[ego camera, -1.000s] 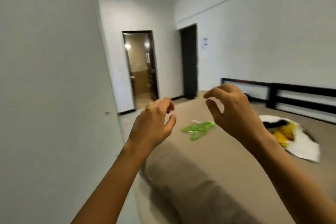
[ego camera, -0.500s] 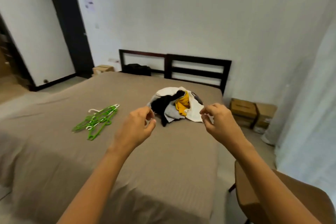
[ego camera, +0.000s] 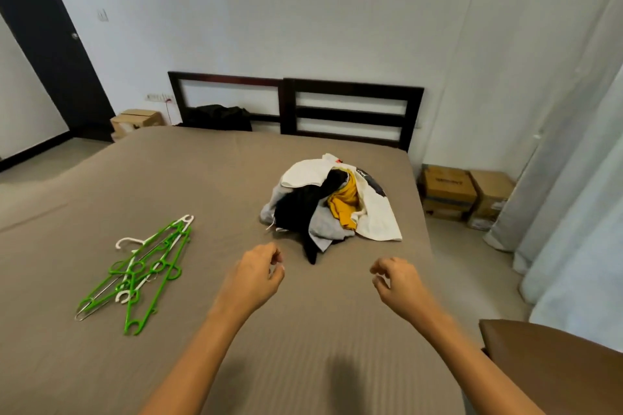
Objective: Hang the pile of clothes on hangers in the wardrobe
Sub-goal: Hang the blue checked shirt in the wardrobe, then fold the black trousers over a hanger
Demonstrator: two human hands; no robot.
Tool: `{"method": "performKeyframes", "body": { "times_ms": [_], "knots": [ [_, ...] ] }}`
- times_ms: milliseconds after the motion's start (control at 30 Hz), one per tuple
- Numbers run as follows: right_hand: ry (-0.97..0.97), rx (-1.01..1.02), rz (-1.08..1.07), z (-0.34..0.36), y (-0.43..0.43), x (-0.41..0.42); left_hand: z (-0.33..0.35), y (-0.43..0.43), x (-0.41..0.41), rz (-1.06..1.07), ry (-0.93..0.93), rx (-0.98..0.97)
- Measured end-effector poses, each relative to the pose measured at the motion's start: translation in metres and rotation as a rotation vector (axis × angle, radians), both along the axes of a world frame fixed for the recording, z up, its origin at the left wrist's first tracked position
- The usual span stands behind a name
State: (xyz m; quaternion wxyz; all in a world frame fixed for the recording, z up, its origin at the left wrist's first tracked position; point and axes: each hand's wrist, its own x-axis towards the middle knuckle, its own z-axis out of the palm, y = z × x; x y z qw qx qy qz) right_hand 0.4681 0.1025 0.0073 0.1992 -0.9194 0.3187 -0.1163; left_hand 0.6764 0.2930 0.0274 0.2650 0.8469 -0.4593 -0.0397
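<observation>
A pile of clothes (ego camera: 333,204), white, black, grey and yellow, lies on the brown bed (ego camera: 202,185) toward its right side. A bunch of green and white hangers (ego camera: 141,269) rests on the bed to the left. My left hand (ego camera: 256,274) hovers just below the pile's black sleeve, fingers loosely curled and holding nothing. My right hand (ego camera: 397,283) hangs over the bed's right part, also curled and empty. No wardrobe is in view.
A dark headboard (ego camera: 350,111) stands against the white wall. Cardboard boxes (ego camera: 462,192) sit on the floor right of the bed, another box (ego camera: 136,120) at the left. Curtains (ego camera: 573,178) hang at the right, a brown chair (ego camera: 553,367) is at bottom right, a dark door (ego camera: 50,44) at left.
My view swung right from the hallway to the bed and moved closer. Both hands lowered and spread apart above the bed near the pile.
</observation>
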Motion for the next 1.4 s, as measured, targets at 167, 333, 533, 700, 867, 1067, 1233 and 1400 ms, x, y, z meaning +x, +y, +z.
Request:
{"method": "performKeyframes", "body": {
  "times_ms": [167,333,533,700,867,1067,1233,1400],
  "knots": [
    [0.102,0.064,0.040,-0.039,-0.031,0.113,-0.042,-0.030,0.080,0.043,0.093,0.005],
    [0.149,0.064,0.022,-0.071,-0.063,0.214,-0.082,-0.066,0.149,0.033,0.195,0.026],
    [0.330,-0.009,-0.026,-0.120,-0.112,0.315,-0.152,-0.100,0.210,0.061,0.342,0.022],
    [0.475,-0.142,-0.037,-0.184,-0.141,0.384,-0.211,-0.101,0.233,0.081,0.420,0.072],
    [0.594,-0.357,-0.031,-0.252,-0.168,0.422,-0.260,-0.103,0.252,0.095,0.480,0.128],
    [0.204,-0.241,0.019,-0.233,-0.208,0.415,-0.281,-0.118,0.264,0.110,0.503,0.122],
    [-0.145,0.075,-0.037,-0.161,-0.173,0.367,-0.245,-0.158,0.249,0.145,0.620,-0.098],
    [-0.344,0.251,-0.053,-0.087,-0.126,0.315,-0.169,-0.222,0.212,-0.048,0.629,-0.250]
  ]
}}
